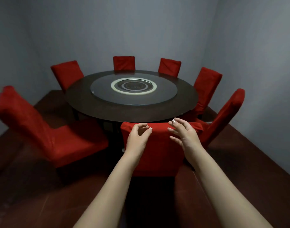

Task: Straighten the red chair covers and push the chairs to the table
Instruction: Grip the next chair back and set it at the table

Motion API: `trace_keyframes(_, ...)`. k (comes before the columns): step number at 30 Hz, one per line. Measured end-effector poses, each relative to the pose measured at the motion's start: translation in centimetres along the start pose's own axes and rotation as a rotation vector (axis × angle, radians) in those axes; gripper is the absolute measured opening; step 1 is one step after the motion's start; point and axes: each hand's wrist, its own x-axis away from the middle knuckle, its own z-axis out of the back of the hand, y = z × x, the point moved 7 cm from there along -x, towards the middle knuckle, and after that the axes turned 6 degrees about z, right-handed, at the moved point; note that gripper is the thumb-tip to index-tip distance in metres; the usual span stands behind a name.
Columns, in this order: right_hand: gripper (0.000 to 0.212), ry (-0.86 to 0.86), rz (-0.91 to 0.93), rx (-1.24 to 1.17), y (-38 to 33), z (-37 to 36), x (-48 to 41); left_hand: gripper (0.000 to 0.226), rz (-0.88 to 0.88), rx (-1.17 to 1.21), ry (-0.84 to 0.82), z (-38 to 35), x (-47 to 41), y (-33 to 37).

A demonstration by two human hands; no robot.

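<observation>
A red-covered chair (pixel 159 150) stands right in front of me, its back toward me and its seat tucked under the round dark table (pixel 78 96). My left hand (pixel 137 137) hovers in front of the top of the chair's back, fingers curled and apart, holding nothing. My right hand (pixel 183 132) is beside it, fingers spread, also empty. Another red chair (pixel 42 129) at the left stands pulled away from the table and turned sideways. A further red chair (pixel 223 117) at the right is angled, a little out from the table.
Several more red-covered chairs (pixel 124 63) ring the far side of the table. A glass turntable (pixel 101 89) lies on the tabletop. Grey walls close in behind and on both sides. The floor is dark reddish-brown.
</observation>
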Motion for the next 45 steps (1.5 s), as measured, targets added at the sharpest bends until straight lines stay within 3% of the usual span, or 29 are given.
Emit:
trace_keyframes(13, 0.025, -0.038, -0.035, -0.094, 0.2, 2.9, 0.7, 0.020, -0.033, -0.079, 0.072, -0.7, 3.1, 0.7)
trace_keyframes(19, 0.024, -0.054, -0.042, 0.036, 3.0, 1.9, -2.2, 0.023, -0.013, -0.095, 0.125, 1.4, -1.7, -1.5)
trace_keyframes(27, 0.031, 0.021, -0.089, 0.095, 7.3, -0.4, -9.2, 0.025, 0.029, -0.085, 0.075, 2.1, -10.6, -4.2)
trace_keyframes(32, 0.041, 0.024, 0.005, 0.296, 9.3, -0.2, -12.5, 0.026, -0.003, -0.257, 0.003, 1.0, -14.7, -6.1)
trace_keyframes(37, 0.055, -0.100, 0.045, 0.626, 11.9, 0.5, -15.7, 0.025, -0.090, -0.556, -0.041, -0.8, -18.3, -7.5)
trace_keyframes(45, 0.081, -0.355, 0.290, 1.301, 14.5, 1.4, -19.3, 0.055, -0.283, -1.103, -0.210, -3.9, -22.0, -9.8)
